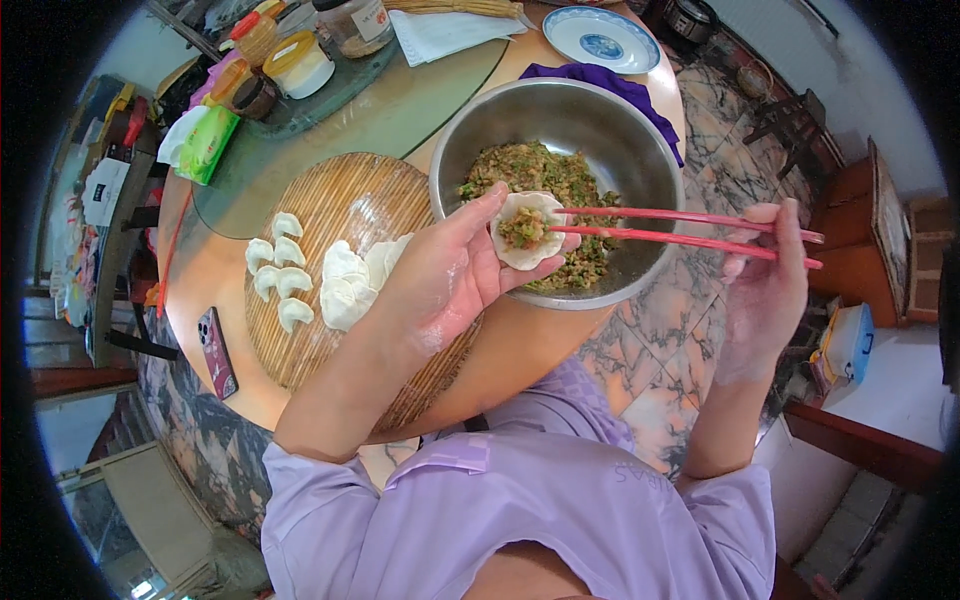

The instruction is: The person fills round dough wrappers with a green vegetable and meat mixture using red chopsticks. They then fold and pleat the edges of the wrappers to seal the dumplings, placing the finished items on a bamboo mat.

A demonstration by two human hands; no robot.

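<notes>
A round dumpling wrapper (pixel 512 259) lies across the fingers of my left hand (pixel 457 262), with a mound of green-flecked filling (pixel 523 228) at its middle. My right hand (pixel 769 277) grips a pair of red chopsticks (pixel 660 215), whose tips touch the filling on the wrapper. Beneath sits a large steel mixing bowl (pixel 652 150), holding more chopped filling (pixel 532 169). To the left, a round slatted board (pixel 337 187) carries several folded dumplings (pixel 289 251) and a stack of flat wrappers (pixel 345 292), partly hidden by my left forearm.
A phone (pixel 217 352) lies near the table's left edge. Behind the board, jars (pixel 352 30), tubs (pixel 298 66) and a green tissue pack (pixel 206 146) stand on or beside the glass turntable (pixel 420 105). A blue-rimmed plate (pixel 630 45) and purple cloth (pixel 652 112) lie beyond the bowl.
</notes>
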